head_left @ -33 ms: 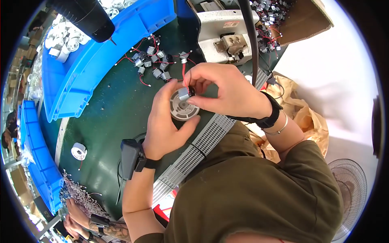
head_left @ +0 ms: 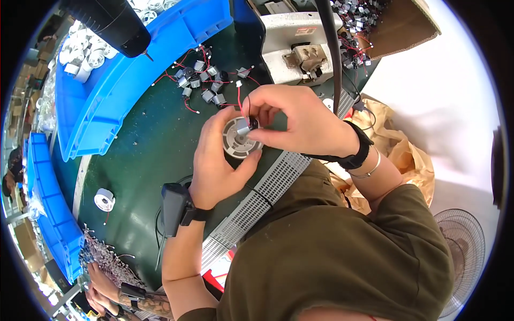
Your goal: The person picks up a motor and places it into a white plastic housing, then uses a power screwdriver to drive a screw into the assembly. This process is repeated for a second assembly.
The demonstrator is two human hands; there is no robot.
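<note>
My left hand point(head_left: 217, 160) curls round a white round plastic housing point(head_left: 236, 147), gripping it by the rim with the thumb on the near side. Pinched between the thumb and fingers of my right hand point(head_left: 294, 117) is a small silver motor point(head_left: 243, 127) with a black end. It sits tilted over the middle of the housing; whether it touches the inside I cannot tell. A red wire point(head_left: 240, 96) with a white plug rises from the motor, and a dark wire curves beside it.
Loose wired motors point(head_left: 201, 80) lie beyond my hands. A blue bin point(head_left: 139, 75) holds white parts under a hanging black power screwdriver point(head_left: 120, 32). A white machine point(head_left: 300, 53) stands at the back. Another white housing point(head_left: 104, 199) rests left, near a co-worker's hands point(head_left: 101, 289) and bundled wires point(head_left: 110, 262).
The motor has tipped over further in my right fingers. Its white plug has swung a little left and nearer, and the housing has shifted slightly left with my left hand.
</note>
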